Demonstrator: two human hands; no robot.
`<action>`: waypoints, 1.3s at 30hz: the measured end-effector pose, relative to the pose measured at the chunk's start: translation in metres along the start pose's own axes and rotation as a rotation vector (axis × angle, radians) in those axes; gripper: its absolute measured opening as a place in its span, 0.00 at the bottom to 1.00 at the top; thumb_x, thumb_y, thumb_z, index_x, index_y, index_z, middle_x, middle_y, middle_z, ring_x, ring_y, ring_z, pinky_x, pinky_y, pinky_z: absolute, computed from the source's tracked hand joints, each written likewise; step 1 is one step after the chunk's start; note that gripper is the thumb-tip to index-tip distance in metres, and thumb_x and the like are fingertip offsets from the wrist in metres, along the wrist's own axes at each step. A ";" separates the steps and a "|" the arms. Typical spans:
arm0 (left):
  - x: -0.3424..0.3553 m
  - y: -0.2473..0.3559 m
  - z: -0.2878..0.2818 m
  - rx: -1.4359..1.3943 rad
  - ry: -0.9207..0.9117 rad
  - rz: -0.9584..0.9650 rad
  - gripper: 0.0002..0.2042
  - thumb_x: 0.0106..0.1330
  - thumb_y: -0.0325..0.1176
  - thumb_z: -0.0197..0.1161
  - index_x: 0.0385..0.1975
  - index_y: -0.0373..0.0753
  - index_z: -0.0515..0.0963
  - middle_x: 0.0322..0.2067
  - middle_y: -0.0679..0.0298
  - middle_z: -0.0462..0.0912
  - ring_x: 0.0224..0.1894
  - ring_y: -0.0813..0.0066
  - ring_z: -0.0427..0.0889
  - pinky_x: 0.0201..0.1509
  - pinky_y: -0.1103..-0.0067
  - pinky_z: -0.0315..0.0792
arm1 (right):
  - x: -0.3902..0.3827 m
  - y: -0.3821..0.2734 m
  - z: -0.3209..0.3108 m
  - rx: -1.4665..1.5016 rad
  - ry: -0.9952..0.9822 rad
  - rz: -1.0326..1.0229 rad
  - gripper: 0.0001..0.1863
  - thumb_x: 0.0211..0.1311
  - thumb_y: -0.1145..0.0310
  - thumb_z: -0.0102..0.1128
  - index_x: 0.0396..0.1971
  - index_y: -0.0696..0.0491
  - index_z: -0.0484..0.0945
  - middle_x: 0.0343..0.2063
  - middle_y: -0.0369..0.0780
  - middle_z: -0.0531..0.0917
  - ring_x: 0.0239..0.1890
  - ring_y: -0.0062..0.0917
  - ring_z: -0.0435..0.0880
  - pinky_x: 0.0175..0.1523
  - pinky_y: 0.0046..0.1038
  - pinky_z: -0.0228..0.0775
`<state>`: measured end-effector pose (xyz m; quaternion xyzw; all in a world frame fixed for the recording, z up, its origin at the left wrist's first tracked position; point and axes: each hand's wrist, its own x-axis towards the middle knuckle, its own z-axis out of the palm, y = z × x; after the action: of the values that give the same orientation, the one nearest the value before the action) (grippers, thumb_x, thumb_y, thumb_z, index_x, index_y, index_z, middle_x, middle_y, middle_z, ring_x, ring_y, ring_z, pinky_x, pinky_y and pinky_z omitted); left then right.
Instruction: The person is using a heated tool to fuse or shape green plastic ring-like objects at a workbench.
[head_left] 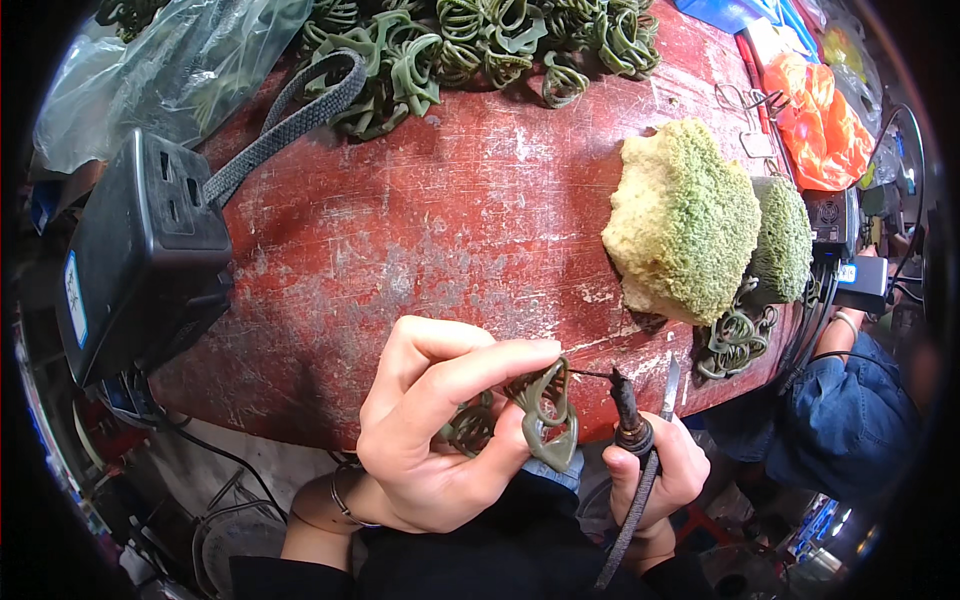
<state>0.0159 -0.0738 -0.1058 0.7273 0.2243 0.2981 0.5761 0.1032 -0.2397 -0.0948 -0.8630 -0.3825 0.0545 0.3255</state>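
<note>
Your left hand (pixel 430 430) pinches the green looped piece (pixel 553 422) over the bench (pixel 400 250) edge, long axis roughly fore-and-aft; your right hand (pixel 672 470) grips the corded tool (pixel 628 415), thin tip pointing left toward it, contact unclear.

The left grip (pixel 435 425) pinches a curled green piece (pixel 552 412); the right grip (pixel 675 475) holds a thin-tipped dark tool (pixel 627 412) pointed at it, a silver blade (pixel 671 385) jutting alongside. Beyond the grips, green curls (pixel 480 40) and a yellow-green block (pixel 690 220) lie on the red surface (pixel 410 240). A black box (pixel 150 250) is left of the left grip.
</note>
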 end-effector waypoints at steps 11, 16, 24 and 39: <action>0.001 0.001 0.000 0.003 -0.003 -0.003 0.17 0.44 0.17 0.60 0.38 0.33 0.77 0.33 0.59 0.71 0.28 0.78 0.72 0.32 0.86 0.69 | 0.001 0.000 -0.001 0.010 0.008 -0.007 0.19 0.45 0.57 0.68 0.24 0.59 0.74 0.13 0.38 0.72 0.14 0.26 0.71 0.18 0.23 0.62; 0.000 -0.001 0.000 -0.005 0.004 0.006 0.17 0.44 0.17 0.60 0.38 0.33 0.77 0.32 0.59 0.71 0.28 0.78 0.71 0.31 0.86 0.69 | -0.003 0.005 0.000 0.049 -0.003 0.012 0.19 0.45 0.58 0.68 0.24 0.59 0.75 0.13 0.38 0.72 0.13 0.27 0.71 0.18 0.23 0.62; 0.001 0.002 -0.001 0.009 -0.003 -0.006 0.17 0.43 0.17 0.61 0.38 0.33 0.78 0.32 0.60 0.72 0.29 0.77 0.72 0.33 0.85 0.69 | -0.002 0.003 0.000 0.046 0.011 0.024 0.19 0.45 0.58 0.68 0.24 0.60 0.75 0.13 0.38 0.72 0.13 0.26 0.70 0.18 0.22 0.62; 0.002 0.003 0.002 -0.014 0.023 -0.024 0.17 0.43 0.17 0.60 0.37 0.33 0.78 0.30 0.60 0.72 0.29 0.77 0.72 0.33 0.84 0.69 | -0.002 0.004 -0.001 0.069 -0.005 0.037 0.18 0.45 0.60 0.67 0.24 0.60 0.75 0.13 0.39 0.72 0.14 0.27 0.71 0.19 0.23 0.62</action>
<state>0.0181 -0.0747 -0.1027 0.7169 0.2375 0.3013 0.5822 0.1042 -0.2432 -0.0969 -0.8580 -0.3653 0.0756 0.3531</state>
